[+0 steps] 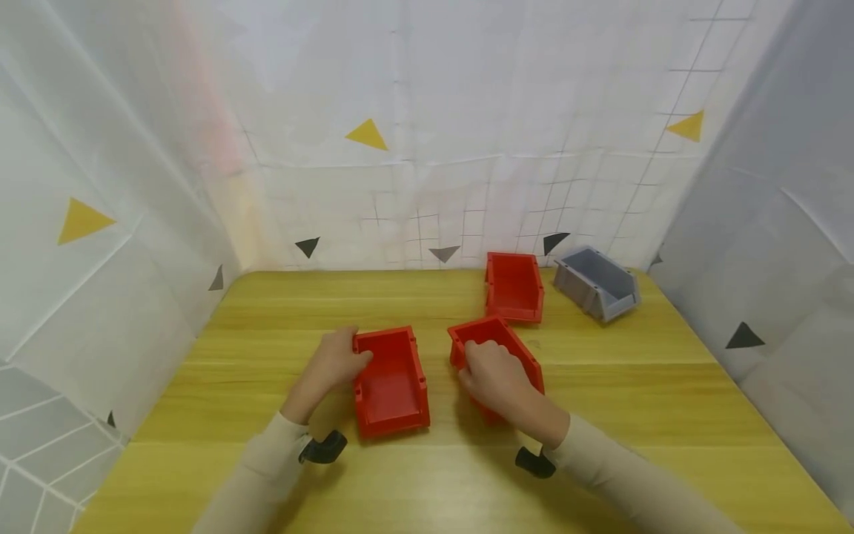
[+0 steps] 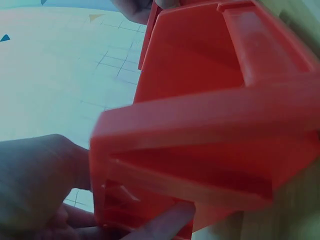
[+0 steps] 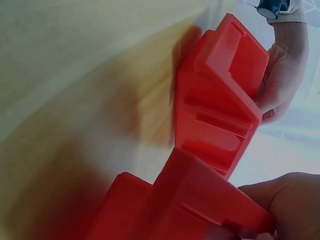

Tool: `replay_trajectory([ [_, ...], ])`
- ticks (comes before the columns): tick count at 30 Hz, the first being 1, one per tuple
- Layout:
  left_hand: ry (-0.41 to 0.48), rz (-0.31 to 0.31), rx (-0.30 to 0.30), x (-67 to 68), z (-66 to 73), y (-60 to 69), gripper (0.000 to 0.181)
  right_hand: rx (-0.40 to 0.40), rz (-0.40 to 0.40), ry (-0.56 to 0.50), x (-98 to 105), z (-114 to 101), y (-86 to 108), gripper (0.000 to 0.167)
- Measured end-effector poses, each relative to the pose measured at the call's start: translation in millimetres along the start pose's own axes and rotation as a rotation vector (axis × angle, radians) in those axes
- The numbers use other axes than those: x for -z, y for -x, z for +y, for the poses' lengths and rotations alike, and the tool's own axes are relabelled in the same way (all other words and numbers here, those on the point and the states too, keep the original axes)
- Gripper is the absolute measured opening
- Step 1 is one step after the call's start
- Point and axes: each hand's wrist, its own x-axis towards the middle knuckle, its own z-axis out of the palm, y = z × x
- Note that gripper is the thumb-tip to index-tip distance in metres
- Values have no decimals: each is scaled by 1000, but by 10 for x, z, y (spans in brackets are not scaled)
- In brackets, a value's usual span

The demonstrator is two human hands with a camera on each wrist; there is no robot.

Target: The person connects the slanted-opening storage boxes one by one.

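My left hand (image 1: 336, 361) grips the left wall of a red open-front bin (image 1: 390, 389), its thumb over the rim. In the left wrist view that bin (image 2: 200, 117) fills much of the picture, with a finger pressed against its outer side. My right hand (image 1: 497, 377) holds the left wall of a second red bin (image 1: 495, 331), which sits at an angle and is partly covered by the hand. The right wrist view has this second bin (image 3: 185, 200) tilted at the bottom, near the fingers. A gap separates the two held bins in the head view.
Behind the right hand's bin stands a third red bin (image 1: 515, 285). A grey bin (image 1: 600, 278) stands beside it at the back right. The wooden table (image 1: 267, 311) ends at white sheeting (image 1: 320, 200) at the back and sides.
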Motion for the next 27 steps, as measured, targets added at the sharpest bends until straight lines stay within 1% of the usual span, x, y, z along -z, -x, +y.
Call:
replay_trajectory([
  [3,-11,-5,-14,-34,-10,11,53,-17,2,-9,-32,4,19,19],
  [5,-7,-9,-28,-55,-19,17,62,-30,3,-25,-51,17,28,19],
  [9,29,-13,-50,-86,-52,36,64,-61,-6,-70,-54,65,31,22],
  [13,81,7,-69,-98,-106,63,62,-78,12,-85,30,127,19,28],
  [15,115,18,-67,-97,-137,84,63,-61,52,-79,103,179,12,30],
  [17,132,30,-76,-92,-170,111,65,-25,113,-86,180,267,5,27],
  [18,136,38,-90,-89,-187,124,65,-4,145,-97,217,321,1,26],
  [20,121,53,-139,-86,-221,150,66,47,206,-122,271,454,-11,25],
  [23,90,69,-247,-97,-280,187,68,127,260,-154,302,684,-42,29],
  [25,85,64,-305,-121,-317,205,69,166,251,-182,294,830,-66,36],
  [27,96,56,-346,-154,-346,219,70,195,217,-209,274,961,-95,43],
])
